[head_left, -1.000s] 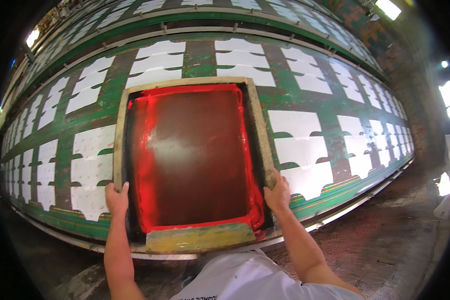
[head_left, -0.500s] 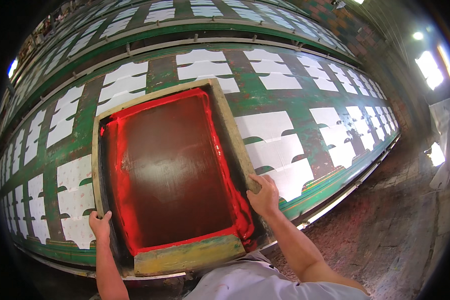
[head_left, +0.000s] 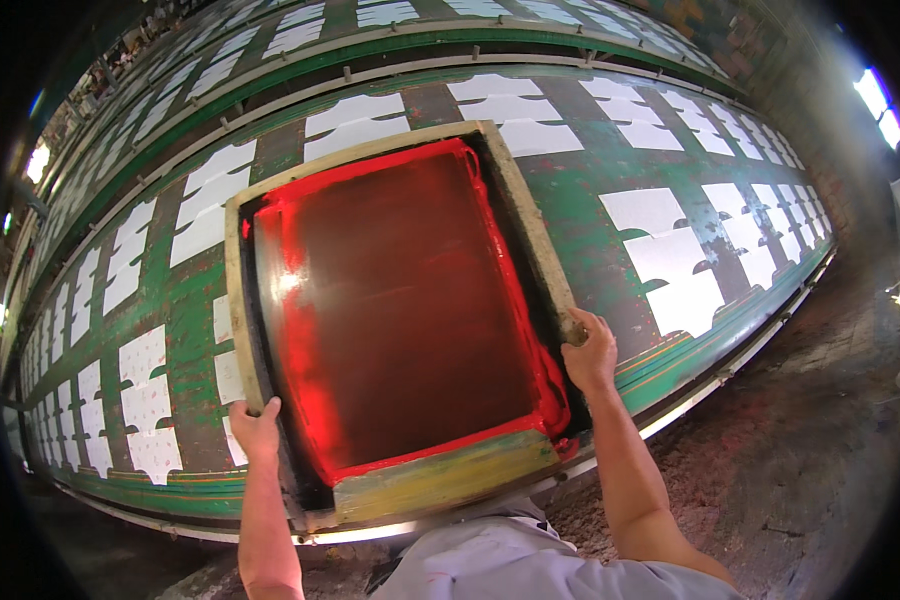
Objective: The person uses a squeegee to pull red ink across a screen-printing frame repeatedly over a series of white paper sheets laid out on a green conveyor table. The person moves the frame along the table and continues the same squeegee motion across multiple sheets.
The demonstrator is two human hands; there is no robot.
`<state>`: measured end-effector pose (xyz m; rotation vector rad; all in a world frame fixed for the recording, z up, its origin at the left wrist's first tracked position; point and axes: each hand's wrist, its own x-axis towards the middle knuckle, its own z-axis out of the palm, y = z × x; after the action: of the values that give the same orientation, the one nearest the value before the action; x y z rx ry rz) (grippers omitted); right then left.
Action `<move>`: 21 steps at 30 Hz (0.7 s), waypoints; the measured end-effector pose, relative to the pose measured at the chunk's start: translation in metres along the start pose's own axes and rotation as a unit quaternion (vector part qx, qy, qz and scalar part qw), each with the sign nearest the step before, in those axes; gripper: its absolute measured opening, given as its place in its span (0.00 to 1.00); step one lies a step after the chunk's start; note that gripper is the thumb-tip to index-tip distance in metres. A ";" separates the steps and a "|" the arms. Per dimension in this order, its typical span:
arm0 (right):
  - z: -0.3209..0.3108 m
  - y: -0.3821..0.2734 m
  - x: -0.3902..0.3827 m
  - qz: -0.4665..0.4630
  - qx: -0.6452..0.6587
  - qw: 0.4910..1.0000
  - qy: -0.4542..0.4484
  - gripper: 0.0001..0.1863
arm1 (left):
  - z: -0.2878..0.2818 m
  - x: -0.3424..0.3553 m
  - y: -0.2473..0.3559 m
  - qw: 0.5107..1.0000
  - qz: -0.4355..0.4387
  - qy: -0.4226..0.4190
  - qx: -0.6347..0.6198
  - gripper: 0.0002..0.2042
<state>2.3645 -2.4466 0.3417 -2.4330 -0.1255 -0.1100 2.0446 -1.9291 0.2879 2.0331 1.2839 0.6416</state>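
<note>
Both my hands grip a large wooden-framed printing screen (head_left: 525,215) over the long green table (head_left: 575,215). Its dark mesh (head_left: 410,300) is edged with wet bright red ink (head_left: 305,400), thickest at the near right corner. On the left side rail, my left hand (head_left: 256,430) is closed with the thumb on top. My right hand (head_left: 592,352) is wrapped round the right rail. White cut fabric pieces (head_left: 670,260) lie in rows beside the screen; those under it are hidden. Pieces to the left (head_left: 150,400) carry small faint reddish marks. Whether the screen rests on the table, I cannot tell.
A metal rail (head_left: 370,75) runs along the table's far edge. Beyond it stands another long table (head_left: 300,30) with similar white pieces. The near table edge curves along my body, and a stained floor (head_left: 760,430) lies to the right.
The screen has moved right along the table with both hands still on it, covering white pieces that lay to its right. More pieces now show on its left.
</note>
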 end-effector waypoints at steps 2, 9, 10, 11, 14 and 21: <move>-0.018 0.033 0.021 0.005 0.004 1.000 0.000 0.34 | 0.029 -0.030 0.026 1.000 0.002 0.017 0.009 0.22; -0.065 0.116 0.065 0.039 0.004 0.999 -0.011 0.35 | 0.091 -0.094 0.086 0.998 0.041 0.009 0.050 0.24; -0.069 0.124 0.070 0.037 0.019 0.999 -0.009 0.35 | 0.096 -0.098 0.091 0.999 0.027 0.003 0.043 0.24; -0.073 0.131 0.073 0.025 0.020 0.999 -0.006 0.35 | 0.101 -0.101 0.096 0.999 0.025 0.001 0.036 0.24; -0.082 0.146 0.081 0.024 0.019 1.000 -0.002 0.35 | 0.111 -0.109 0.106 0.999 0.024 -0.001 0.034 0.24; -0.106 0.144 0.056 -0.082 -0.032 0.996 0.000 0.31 | 0.116 -0.126 0.106 0.998 0.018 -0.005 0.055 0.23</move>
<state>2.4327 -2.6209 0.3361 -2.4845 -0.3264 -0.1888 2.1375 -2.1080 0.2790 2.1491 1.3061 0.5878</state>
